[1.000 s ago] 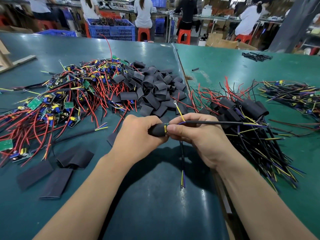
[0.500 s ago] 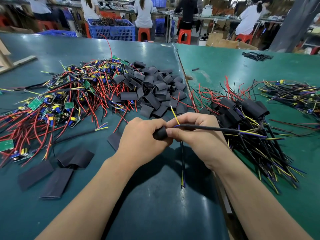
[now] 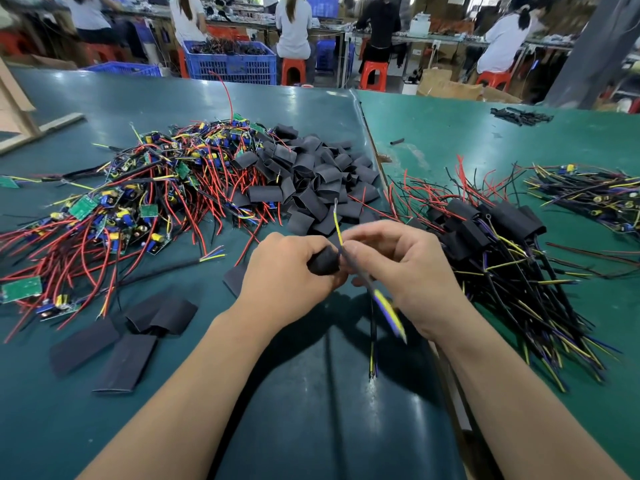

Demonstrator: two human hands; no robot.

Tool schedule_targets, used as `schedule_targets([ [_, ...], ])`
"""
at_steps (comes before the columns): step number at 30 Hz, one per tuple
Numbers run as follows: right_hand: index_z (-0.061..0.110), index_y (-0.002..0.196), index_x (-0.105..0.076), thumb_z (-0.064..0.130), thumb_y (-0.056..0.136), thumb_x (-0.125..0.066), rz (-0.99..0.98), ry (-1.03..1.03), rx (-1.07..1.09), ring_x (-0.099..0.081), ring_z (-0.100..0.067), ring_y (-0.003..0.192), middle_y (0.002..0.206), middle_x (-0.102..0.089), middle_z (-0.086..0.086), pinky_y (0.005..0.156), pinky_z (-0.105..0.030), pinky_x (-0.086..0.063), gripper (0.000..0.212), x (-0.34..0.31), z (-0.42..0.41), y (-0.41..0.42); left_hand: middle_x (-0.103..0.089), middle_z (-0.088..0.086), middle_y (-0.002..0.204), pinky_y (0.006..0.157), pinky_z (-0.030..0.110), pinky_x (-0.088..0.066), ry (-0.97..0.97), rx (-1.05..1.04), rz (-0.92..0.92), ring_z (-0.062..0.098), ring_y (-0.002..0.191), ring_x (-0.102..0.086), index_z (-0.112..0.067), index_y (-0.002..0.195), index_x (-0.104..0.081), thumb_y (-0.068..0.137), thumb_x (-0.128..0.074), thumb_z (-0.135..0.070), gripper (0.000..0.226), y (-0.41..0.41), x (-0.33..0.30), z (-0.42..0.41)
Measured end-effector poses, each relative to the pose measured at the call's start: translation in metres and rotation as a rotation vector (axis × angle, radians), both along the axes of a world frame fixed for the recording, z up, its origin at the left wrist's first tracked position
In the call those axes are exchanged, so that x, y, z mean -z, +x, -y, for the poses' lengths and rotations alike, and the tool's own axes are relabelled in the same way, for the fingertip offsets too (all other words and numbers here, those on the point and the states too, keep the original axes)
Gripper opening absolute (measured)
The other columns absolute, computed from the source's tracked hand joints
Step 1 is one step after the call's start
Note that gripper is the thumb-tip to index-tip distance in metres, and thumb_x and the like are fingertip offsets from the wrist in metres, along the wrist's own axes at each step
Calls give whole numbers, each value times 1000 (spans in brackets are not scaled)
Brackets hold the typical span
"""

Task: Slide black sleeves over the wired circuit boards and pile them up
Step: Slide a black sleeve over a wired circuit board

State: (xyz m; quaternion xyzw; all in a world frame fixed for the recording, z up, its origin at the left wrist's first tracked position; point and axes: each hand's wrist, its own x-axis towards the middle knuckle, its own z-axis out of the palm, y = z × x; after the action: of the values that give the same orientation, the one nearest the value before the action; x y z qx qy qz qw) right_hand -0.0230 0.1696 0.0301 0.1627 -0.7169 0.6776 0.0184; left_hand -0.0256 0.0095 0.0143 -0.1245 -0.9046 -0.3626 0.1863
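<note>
My left hand grips a black sleeve with a circuit board hidden inside it. My right hand pinches that board's black cable, which slants down toward me and is blurred. A yellow wire sticks up between my hands. A heap of bare wired circuit boards lies at the left, with a mound of empty black sleeves behind my hands. Sleeved boards are piled at the right, their cables fanning toward me.
Several flat sleeves lie loose at the near left. A second bundle of wired boards sits at the far right. A seam divides the two green tables. People sit on red stools at benches behind, near a blue crate.
The black cable, which stretched out to the right over the sleeved pile, has swung down toward me in my right hand. My hands have stayed together at the sleeve.
</note>
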Motion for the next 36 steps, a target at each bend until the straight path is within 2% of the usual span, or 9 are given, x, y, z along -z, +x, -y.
schedule_targets([
  [6,18,90,-74,-5,81,-70,-196,318,-27,-66,-5,76,82,-73,4,72,-21,-53,25,3,2,4,-64,8,65,71,43,-50,-102,-55,77,38,78,-58,-17,75,-71,72,-73,-22,7,-6,3,4],
  [10,11,82,-73,5,84,-73,-165,214,69,-69,-20,72,75,-73,-4,72,-37,-57,6,5,2,-1,-56,-2,57,67,38,-48,-68,-20,70,33,73,-57,-20,68,-64,75,-76,-29,17,-5,4,2],
  [15,8,80,-69,-11,82,-69,-64,26,19,-63,-12,61,69,-70,-4,61,-26,-53,19,5,4,-1,-40,-9,48,58,30,-35,-42,25,53,27,62,-40,-24,64,-64,75,-78,-31,19,-4,6,2],
  [18,10,88,-65,-14,81,-63,-76,234,-10,-65,-13,73,81,-71,-5,77,-38,-55,25,8,2,-3,-58,-3,59,68,36,-45,-157,-24,117,30,74,-50,-29,67,-64,76,-73,-36,14,-4,6,2],
  [22,18,100,-65,-1,79,-72,-127,347,-72,-66,-8,81,87,-71,4,83,-28,-53,29,10,0,-1,-68,7,75,78,42,-49,-182,-52,157,35,87,-57,-29,79,-69,74,-64,-42,14,-5,5,3],
  [26,16,83,-68,13,86,-73,-105,284,102,-65,-28,70,73,-68,-5,69,-44,-55,6,12,4,-5,-70,-4,77,78,41,-51,-40,60,123,28,81,-61,-33,101,-64,71,-73,-39,31,-2,4,0],
  [31,11,79,-71,14,92,-65,133,230,8,-54,-13,49,59,-62,-2,47,-24,-45,15,7,-5,-3,-58,-15,59,73,41,-50,-82,155,114,15,64,-51,-39,111,-53,69,-73,-34,47,-2,4,0],
  [33,6,77,-71,9,90,-66,152,96,36,-57,-14,47,58,-63,-7,45,-22,-48,14,2,-7,-4,-56,-18,66,73,41,-51,-66,122,45,16,67,-54,-36,119,-55,68,-79,-32,56,-3,4,1],
  [36,8,72,-70,10,87,-68,148,-243,208,-59,-14,47,57,-63,-6,46,-20,-50,16,-12,-18,-8,-58,-20,84,69,30,-49,97,6,-120,10,74,-56,-34,125,-53,68,-77,-54,65,-4,3,4],
])
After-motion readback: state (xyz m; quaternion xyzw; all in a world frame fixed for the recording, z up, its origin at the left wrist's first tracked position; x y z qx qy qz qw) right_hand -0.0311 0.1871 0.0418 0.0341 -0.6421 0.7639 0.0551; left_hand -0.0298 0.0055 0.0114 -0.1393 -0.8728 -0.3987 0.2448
